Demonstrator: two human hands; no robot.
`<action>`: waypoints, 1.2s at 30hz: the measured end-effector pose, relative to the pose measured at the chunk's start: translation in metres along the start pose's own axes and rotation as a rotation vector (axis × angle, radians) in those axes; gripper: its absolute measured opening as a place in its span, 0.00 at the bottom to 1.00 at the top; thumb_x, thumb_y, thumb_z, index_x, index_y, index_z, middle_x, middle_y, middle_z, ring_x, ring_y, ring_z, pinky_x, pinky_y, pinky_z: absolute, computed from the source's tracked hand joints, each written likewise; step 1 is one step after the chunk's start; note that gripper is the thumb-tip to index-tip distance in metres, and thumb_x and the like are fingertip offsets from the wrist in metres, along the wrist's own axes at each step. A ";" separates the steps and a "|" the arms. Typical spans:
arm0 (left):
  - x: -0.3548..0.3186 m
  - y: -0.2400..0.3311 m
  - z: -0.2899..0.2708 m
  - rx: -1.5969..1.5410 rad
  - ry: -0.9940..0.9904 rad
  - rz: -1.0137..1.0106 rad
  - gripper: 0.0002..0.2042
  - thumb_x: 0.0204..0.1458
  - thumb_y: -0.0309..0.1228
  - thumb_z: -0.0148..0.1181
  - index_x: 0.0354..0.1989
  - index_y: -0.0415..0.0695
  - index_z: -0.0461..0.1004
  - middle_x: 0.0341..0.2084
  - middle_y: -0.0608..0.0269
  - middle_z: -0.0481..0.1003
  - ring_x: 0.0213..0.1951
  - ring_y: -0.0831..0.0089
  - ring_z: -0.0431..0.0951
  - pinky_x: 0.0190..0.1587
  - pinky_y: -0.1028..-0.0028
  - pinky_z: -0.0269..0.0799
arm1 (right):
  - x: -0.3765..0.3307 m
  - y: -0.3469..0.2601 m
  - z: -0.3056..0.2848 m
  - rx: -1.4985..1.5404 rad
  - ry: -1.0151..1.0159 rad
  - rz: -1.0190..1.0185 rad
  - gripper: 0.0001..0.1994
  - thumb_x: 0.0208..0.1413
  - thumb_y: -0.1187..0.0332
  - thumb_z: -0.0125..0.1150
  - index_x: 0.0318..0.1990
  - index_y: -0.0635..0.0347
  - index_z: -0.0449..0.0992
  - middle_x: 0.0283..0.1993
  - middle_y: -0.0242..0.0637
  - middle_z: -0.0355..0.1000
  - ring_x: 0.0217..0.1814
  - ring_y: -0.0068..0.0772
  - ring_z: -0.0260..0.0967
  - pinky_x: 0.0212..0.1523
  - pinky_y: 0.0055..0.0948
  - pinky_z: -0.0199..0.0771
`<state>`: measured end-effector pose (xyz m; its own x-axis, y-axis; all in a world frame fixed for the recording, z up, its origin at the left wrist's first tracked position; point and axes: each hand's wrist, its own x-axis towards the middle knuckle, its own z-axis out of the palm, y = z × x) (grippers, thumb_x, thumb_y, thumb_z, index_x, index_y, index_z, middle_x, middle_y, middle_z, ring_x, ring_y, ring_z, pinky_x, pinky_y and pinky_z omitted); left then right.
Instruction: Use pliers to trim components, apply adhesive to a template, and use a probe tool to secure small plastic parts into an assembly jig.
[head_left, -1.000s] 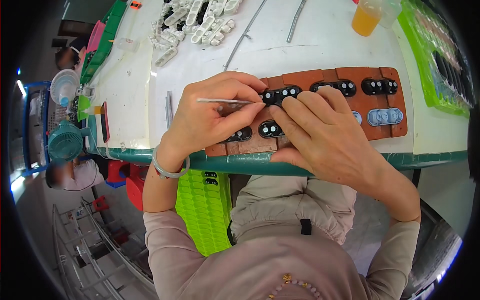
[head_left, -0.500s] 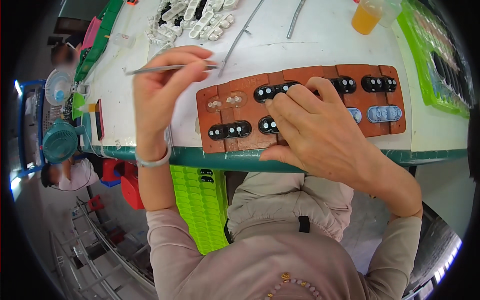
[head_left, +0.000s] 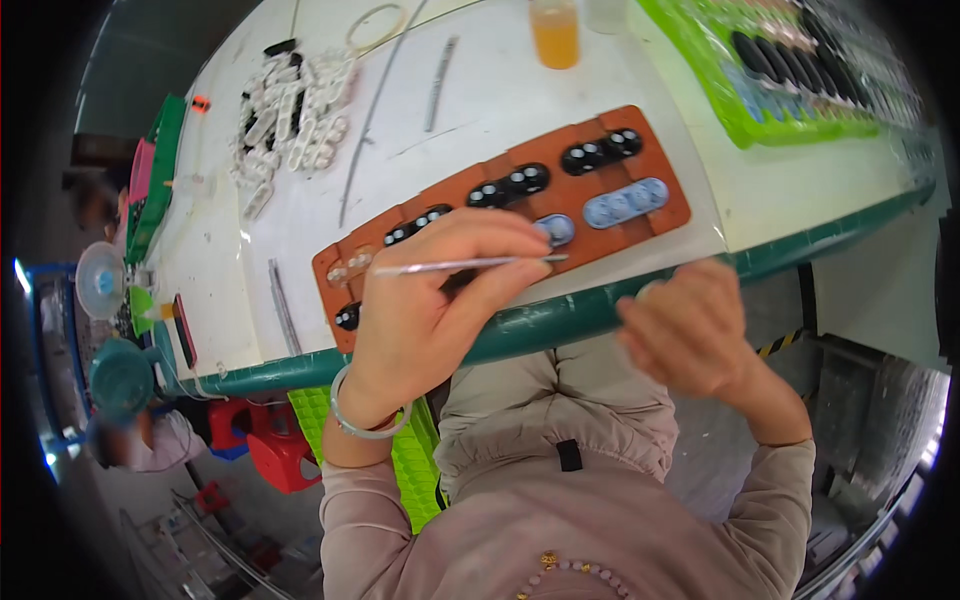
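My left hand [head_left: 430, 305] is closed in a pinch on a thin metal rod-like tool [head_left: 480, 263], its tip over the near edge of a reddish-brown mould block [head_left: 612, 243]. Oblong black pieces with white dots [head_left: 508, 186] sit in the mould's hollows. Pale blue pieces [head_left: 626, 203] fill near hollows on the right, and a clear piece [head_left: 350, 265] lies at the left end. My right hand [head_left: 690, 325], slightly blurred, is curled like a fist by the table edge, apart from the mould. Whatever its fingers may hold is hidden. My left hand covers part of the near row.
White and black moulded parts [head_left: 300, 110] lie heaped at the far left. Grey metal rods [head_left: 440, 85] rest on the table. A cup of orange liquid [head_left: 555, 35] stands at the back, near a bright green tray [head_left: 720, 110] of pieces. Green edging [head_left: 530, 325] borders the table.
My right hand has left the mould and drawn back toward the table edge, its fingers curled. My left hand has brought the tool rightward over the mould. The view has turned.
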<state>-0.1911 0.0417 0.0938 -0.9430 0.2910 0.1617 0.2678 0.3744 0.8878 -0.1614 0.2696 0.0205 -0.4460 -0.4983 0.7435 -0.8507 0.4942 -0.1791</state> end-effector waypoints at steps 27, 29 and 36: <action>0.054 -0.001 0.066 0.627 -0.035 0.413 0.05 0.41 0.22 0.65 0.27 0.40 0.76 0.27 0.62 0.76 0.28 0.70 0.77 0.27 0.76 0.72 | -0.012 0.046 -0.007 -0.015 -0.141 0.212 0.26 0.36 0.67 0.64 0.48 0.63 0.72 0.56 0.37 0.63 0.56 0.35 0.60 0.51 0.39 0.62; 0.052 0.003 0.068 0.647 -0.039 0.394 0.05 0.41 0.22 0.65 0.27 0.40 0.76 0.28 0.62 0.76 0.28 0.70 0.77 0.27 0.76 0.72 | -0.012 0.046 -0.008 -0.034 -0.152 0.204 0.26 0.36 0.66 0.64 0.48 0.63 0.72 0.57 0.37 0.63 0.55 0.34 0.60 0.51 0.38 0.62; 0.054 0.003 0.064 0.385 -0.036 0.237 0.05 0.43 0.20 0.63 0.30 0.38 0.77 0.32 0.60 0.77 0.28 0.74 0.78 0.27 0.80 0.73 | -0.012 0.044 -0.010 -0.068 -0.178 0.213 0.26 0.36 0.67 0.64 0.49 0.62 0.72 0.57 0.36 0.62 0.53 0.33 0.61 0.50 0.38 0.62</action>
<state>-0.2282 0.1151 0.0773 -0.8413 0.4358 0.3199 0.5357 0.5923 0.6018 -0.1912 0.3043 0.0101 -0.6595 -0.4924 0.5680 -0.7148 0.6447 -0.2710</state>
